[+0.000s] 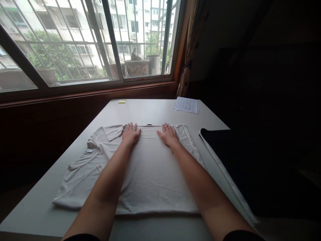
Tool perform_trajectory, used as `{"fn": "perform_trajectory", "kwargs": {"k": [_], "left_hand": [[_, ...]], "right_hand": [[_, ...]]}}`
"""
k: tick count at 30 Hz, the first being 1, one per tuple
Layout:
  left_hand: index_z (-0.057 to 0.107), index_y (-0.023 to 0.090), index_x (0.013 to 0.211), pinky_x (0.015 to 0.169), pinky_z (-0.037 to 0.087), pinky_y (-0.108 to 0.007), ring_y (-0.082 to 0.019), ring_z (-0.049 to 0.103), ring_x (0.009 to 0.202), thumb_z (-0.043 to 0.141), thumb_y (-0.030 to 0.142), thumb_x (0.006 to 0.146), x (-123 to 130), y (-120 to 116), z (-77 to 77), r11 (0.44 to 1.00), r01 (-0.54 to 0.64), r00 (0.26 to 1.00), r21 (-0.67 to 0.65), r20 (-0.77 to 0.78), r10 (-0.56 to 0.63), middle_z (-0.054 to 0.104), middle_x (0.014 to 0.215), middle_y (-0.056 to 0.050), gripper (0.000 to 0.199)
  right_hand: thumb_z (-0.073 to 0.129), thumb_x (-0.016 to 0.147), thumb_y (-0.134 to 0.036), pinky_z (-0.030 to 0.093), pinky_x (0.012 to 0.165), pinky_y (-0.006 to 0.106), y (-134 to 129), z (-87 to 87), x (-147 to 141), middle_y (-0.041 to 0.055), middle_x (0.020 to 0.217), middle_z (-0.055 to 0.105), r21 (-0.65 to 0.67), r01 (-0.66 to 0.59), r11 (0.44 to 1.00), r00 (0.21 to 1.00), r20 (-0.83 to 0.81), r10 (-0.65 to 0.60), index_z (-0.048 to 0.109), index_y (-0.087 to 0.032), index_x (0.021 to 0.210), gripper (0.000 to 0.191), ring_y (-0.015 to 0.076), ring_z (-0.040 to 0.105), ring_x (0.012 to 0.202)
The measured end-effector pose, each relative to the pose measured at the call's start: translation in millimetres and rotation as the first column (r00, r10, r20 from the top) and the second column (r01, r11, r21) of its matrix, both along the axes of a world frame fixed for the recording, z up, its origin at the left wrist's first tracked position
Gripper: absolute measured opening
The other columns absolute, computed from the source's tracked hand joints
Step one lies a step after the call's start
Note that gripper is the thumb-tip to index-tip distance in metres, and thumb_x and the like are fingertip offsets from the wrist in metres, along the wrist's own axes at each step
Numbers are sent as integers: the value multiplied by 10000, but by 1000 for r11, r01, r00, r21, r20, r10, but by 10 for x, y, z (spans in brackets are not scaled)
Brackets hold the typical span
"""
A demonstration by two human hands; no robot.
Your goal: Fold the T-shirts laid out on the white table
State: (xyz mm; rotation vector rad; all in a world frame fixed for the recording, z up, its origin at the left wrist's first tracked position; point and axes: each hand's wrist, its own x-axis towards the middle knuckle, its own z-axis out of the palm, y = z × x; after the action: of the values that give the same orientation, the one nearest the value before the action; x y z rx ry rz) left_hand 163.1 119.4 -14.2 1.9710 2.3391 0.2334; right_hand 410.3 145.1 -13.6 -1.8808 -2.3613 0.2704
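Observation:
A white T-shirt (155, 174) lies spread on the white table, its neckline toward the left and its hem toward the right. My left hand (131, 134) rests flat on the shirt's far edge, near a sleeve, with its fingers apart. Further right along the same edge, my right hand (168, 134) lies flat on the fabric, fingers spread. Neither hand grips anything. Between the hands, a small dark object (149, 125) peeks out from behind the far edge, mostly hidden.
Dark cloth (240, 167) with a white edge lies at the table's right side. Printed papers (187, 105) and a yellow note (122, 101) are at the far end of the white table (147, 112). Beyond stand a barred window and a curtain (187, 67).

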Motion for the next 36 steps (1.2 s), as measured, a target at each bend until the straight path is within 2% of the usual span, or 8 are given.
{"fn": "perform_trajectory", "kwargs": {"k": [6,12,17,28,32,36], "left_hand": [[274,204,1610,1254,130,-553,-303,119,1571,194,619,993,-66,-16,11,1000,-1,1000,4,-4,1,146,1705,-93,747],[273,205,1610,1253,139,-550,-301,120,1571,194,608,996,-57,-25,8,1000,-2,1000,10,-6,2,158,1702,-93,738],[276,196,1608,1253,131,-552,-303,127,1570,196,601,1000,-62,-24,1,1000,1,1000,16,-13,-1,159,1701,-98,735],[276,185,1607,1251,158,-544,-311,152,1564,207,599,1006,-66,-12,-31,999,5,999,43,-44,-3,179,1696,-115,734],[299,131,1592,1249,195,-506,-308,182,1558,263,494,1030,18,-74,11,991,88,993,104,-89,-79,192,1690,-144,670],[347,189,1577,1277,123,-414,-218,142,1570,336,307,1021,60,-159,157,944,296,949,147,-158,-273,178,1704,-39,569]], "right_hand": [[167,1011,-636,18,1255,437,110,-31,435,108,1711,58,0,109,994,993,40,-109,152,-88,1630,826,239,38,1567],[169,1001,-640,23,1259,418,176,-44,719,100,1711,65,2,170,986,983,65,-169,159,-90,1630,836,225,57,1567],[164,1001,-620,52,1258,449,256,-68,950,96,1711,78,19,215,976,974,72,-216,170,-93,1628,819,222,68,1565],[130,1007,-598,80,1254,465,368,-133,1186,110,1705,128,64,278,958,957,63,-282,213,-102,1620,793,234,114,1558],[136,1005,-601,81,1254,482,372,-139,1184,99,1706,129,70,275,959,958,64,-279,210,-102,1621,796,239,116,1557],[137,998,-614,82,1251,500,373,-127,1167,97,1708,112,61,276,959,957,70,-280,203,-97,1622,814,258,108,1558]]}}
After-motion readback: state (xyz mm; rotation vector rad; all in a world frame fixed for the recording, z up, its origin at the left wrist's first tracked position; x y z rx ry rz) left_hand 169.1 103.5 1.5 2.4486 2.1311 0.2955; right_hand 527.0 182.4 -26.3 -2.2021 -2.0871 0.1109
